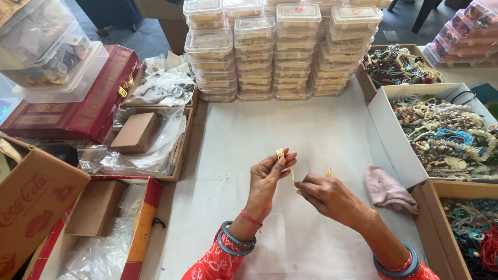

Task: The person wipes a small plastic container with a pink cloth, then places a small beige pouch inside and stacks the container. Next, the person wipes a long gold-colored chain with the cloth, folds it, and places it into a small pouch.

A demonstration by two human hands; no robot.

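With both hands' grips pinched on the thin gold chain (287,165), left hand (267,181) and right hand (327,196) should keep it taut above the bench (311,129).

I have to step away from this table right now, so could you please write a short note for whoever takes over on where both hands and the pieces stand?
Left hand: raised over the white table cover, fingertips pinching the upper end of a thin golden bead strand.
Right hand: beside it, pinching the same strand lower down; a short end shows past its fingers.
Nearby: pink cloth to the right, open boxes of mixed beaded jewellery beyond it, stacked clear lidded containers at the back.
Done: strand in hand.
Left: strand not yet set down or boxed.
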